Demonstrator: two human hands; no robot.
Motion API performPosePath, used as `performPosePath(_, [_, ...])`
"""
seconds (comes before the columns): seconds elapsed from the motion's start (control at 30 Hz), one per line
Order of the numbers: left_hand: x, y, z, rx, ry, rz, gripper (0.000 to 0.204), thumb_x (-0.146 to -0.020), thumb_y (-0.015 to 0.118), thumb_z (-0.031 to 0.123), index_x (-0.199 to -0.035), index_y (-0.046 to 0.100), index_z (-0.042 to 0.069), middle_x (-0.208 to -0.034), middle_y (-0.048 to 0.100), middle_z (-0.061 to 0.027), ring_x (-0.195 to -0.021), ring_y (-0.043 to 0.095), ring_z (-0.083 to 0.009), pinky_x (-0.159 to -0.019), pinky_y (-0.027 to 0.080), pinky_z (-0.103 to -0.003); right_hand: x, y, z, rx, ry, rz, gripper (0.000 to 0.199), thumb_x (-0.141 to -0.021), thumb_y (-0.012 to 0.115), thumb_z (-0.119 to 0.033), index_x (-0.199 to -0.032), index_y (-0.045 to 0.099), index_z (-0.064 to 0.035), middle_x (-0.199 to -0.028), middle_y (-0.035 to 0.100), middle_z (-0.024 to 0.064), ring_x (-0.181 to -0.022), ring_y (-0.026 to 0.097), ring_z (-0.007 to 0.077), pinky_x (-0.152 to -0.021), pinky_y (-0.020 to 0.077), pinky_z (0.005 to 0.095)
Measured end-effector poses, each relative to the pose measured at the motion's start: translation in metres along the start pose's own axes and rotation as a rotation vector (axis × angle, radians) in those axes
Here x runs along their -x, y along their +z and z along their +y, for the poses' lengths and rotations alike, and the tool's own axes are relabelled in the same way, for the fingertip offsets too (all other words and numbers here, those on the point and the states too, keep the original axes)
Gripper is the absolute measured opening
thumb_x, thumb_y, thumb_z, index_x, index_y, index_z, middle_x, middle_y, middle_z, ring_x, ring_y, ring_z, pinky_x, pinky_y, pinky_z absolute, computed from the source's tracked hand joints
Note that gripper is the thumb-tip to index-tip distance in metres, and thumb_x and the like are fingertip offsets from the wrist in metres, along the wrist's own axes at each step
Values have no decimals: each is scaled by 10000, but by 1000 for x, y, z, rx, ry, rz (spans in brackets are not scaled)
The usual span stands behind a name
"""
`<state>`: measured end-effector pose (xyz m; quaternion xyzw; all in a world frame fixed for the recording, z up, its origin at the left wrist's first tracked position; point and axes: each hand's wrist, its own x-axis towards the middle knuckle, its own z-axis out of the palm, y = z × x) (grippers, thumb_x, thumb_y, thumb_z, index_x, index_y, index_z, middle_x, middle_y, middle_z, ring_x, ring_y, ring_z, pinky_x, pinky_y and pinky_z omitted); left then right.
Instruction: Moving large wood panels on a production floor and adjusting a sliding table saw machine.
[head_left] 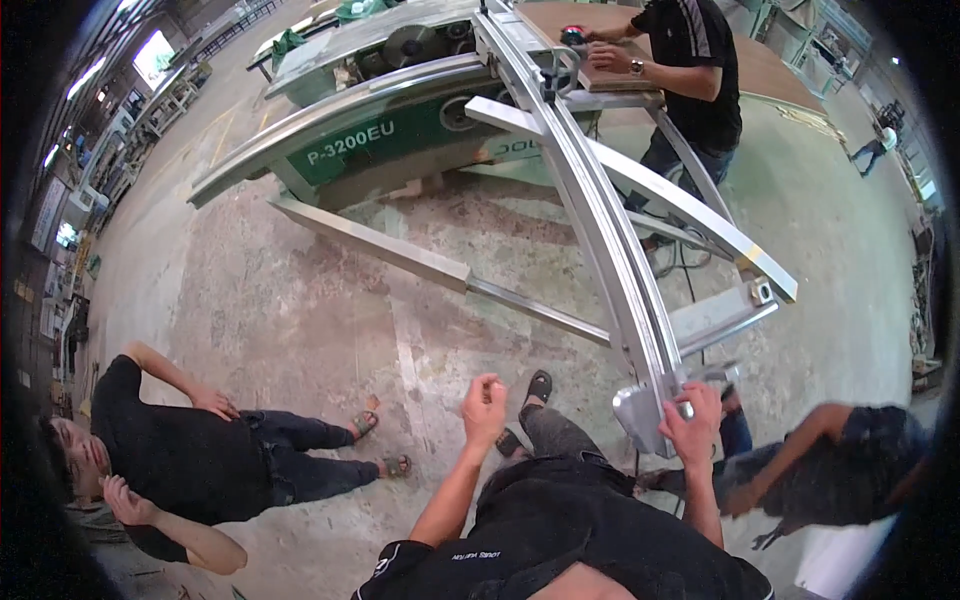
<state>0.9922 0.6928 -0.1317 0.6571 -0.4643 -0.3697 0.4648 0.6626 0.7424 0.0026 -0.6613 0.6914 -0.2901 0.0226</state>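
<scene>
A long aluminium fence rail [600, 215] of a sliding table saw runs from the far machine down toward me. On its near end sits a grey metal end plate [637, 415]. My right hand [693, 425] is there, its fingers curled round a small round metal knob [685, 410] beside the plate. Raised over the floor left of the rail is my left hand [484, 410]. Its fingers are curled in toward the thumb, and whatever they may hold cannot be made out.
The green saw body [370, 150] stands far ahead, with a silver crossbar [690, 210] and a support arm [400, 250] reaching out from it. A co-worker [695, 80] works at a brown board [770, 65]. Another person [190, 450] stands left, and a blurred one [850, 465] right.
</scene>
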Motion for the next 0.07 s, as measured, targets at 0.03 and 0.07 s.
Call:
performPosePath(0.03, [-6,5,5,-22,-7,-33,250,-865,592,224,-1038,607,44,-884,665,-112,-783,651,-207,-716,511,-322,-8,6,-6,-9,20,-32,264,-597,762,-115,-776,573,-68,-968,596,128,-908,538,334,-782,413,426])
performPosePath(0.07, [-9,11,14,-43,-16,-64,302,-849,621,268,-1057,602,50,-908,667,-124,-787,651,-232,-730,511,-337,-16,14,-7,-128,40,-61,268,-609,749,-98,-807,571,-67,-972,586,124,-932,540,315,-848,404,423])
